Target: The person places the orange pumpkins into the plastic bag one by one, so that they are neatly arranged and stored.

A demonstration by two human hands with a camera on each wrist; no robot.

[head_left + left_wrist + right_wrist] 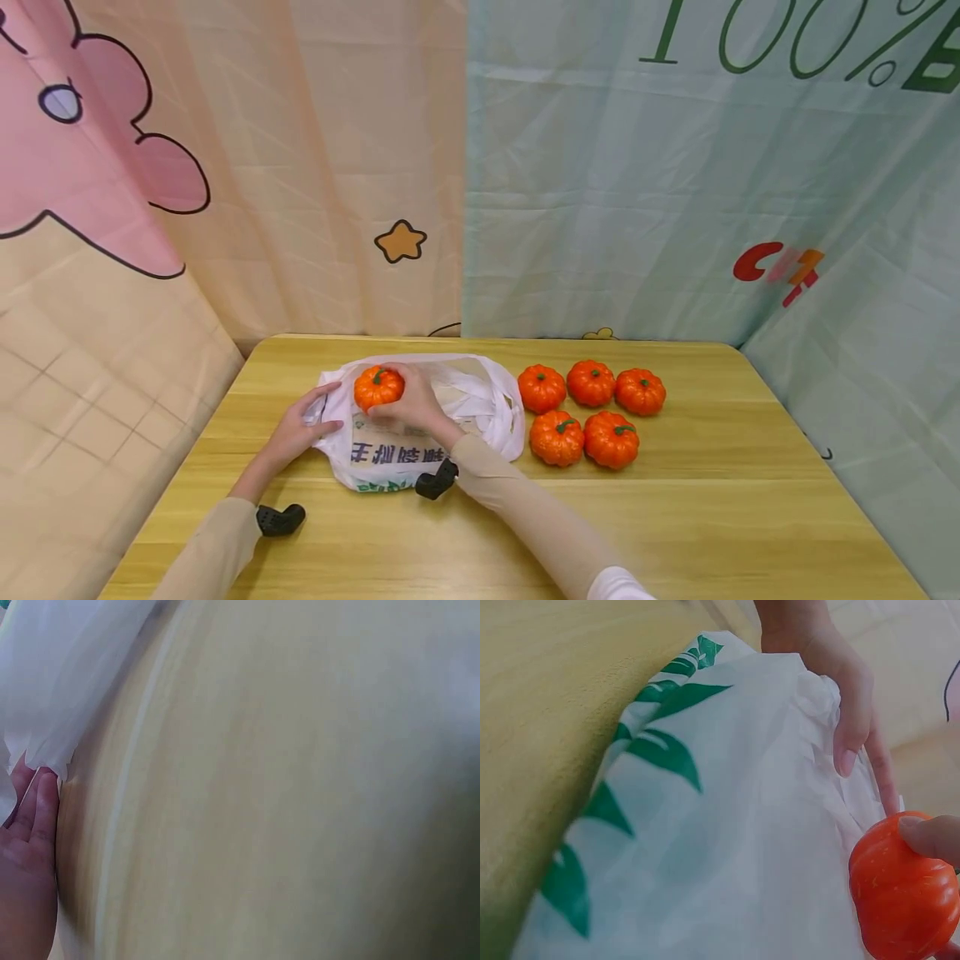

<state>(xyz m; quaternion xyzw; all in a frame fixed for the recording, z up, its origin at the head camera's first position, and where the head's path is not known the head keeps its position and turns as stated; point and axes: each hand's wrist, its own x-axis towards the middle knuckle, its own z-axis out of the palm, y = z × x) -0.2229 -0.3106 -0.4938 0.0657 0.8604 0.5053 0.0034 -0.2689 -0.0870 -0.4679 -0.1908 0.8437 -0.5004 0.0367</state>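
Observation:
A small orange pumpkin (pixel 373 388) with a green stem is gripped between the thumb and fingers of my right hand (pixel 414 402). It is over the left part of a white plastic bag (pixel 504 417), which lies on its side with dark lettering and green leaf prints. In the right wrist view the pumpkin (pixel 900 892) is beside the bag's crumpled end. My left hand (pixel 296 433) rests at that left end, thumb and fingers spread along the plastic. The left wrist view has its fingers (pixel 46 806) against the bag's edge, partly covered by it.
Several more orange pumpkins (pixel 591 383) sit in two rows to the right of the bag. All stand on a wooden table (pixel 712 517). Printed curtains (pixel 322 183) hang behind the table and at its sides. Each wrist carries a black device (pixel 281 521).

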